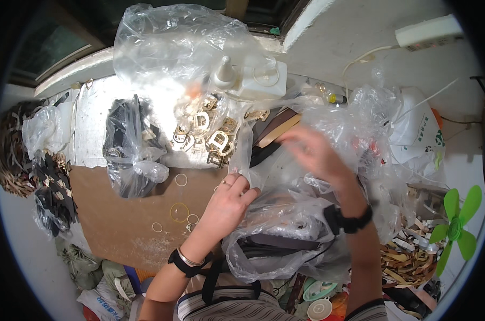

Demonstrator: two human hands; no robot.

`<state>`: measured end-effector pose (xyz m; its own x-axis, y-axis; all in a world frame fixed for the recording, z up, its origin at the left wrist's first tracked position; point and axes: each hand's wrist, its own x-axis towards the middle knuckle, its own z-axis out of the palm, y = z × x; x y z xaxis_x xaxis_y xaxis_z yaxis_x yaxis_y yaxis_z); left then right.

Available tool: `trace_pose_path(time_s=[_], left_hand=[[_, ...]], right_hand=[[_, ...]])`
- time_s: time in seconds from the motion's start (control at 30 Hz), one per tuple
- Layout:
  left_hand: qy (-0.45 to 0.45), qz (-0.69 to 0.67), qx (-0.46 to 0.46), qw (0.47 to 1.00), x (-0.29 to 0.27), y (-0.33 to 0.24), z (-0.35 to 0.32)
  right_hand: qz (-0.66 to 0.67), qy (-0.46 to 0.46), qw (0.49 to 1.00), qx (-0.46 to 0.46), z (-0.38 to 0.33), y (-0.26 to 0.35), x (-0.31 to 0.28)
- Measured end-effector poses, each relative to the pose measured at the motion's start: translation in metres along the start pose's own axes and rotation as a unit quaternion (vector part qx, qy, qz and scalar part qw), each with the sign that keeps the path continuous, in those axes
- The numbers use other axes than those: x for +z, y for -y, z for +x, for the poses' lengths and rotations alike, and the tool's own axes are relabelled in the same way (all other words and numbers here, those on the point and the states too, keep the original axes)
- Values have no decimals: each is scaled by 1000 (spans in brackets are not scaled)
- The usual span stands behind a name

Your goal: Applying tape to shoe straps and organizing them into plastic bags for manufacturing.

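My left hand (230, 200) is closed at the edge of a clear plastic bag (244, 150), fingers curled and pinching the film. Black, brown and tan flat strips (277, 129) lie in the opening of the bag, to the right of that hand. Over the near end of these strips is my right hand (313, 152), smeared by motion, so its fingers do not show clearly. Left of the bag lies a heap of gold-coloured buckle-like metal pieces (216, 140). Nearest my body, another open clear bag (237, 259) holds dark strips.
A tied clear bag of black pieces (126, 144) sits on the brown board (119, 208), beside loose rubber bands (179, 212). A white bottle (261, 80) stands at the back. On the right are a green fan (455, 229), crumpled plastic (376, 117) and piled strips (411, 259).
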<state>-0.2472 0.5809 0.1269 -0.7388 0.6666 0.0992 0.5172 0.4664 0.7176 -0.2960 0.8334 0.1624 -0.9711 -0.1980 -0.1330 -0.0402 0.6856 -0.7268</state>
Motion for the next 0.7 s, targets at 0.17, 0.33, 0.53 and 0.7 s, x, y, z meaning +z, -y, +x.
trace_pose_path(time_s=[0.17,0.33,0.53,0.7], left_hand=[[-25,68,-11,997,-47,-19,8],[-78,124,29,989,-98,-31,-1],[-108,155,32,981,-136,-76,-57],[-210,173,-2,962,-185,-104,-135]], right_hand=[[-248,265,930,55,10,-63,48],[-373,129,878,271,-15,-116,32],[-400,-51,894,195,-57,-89,18],[-406,-73,907,88,-96,31,2]])
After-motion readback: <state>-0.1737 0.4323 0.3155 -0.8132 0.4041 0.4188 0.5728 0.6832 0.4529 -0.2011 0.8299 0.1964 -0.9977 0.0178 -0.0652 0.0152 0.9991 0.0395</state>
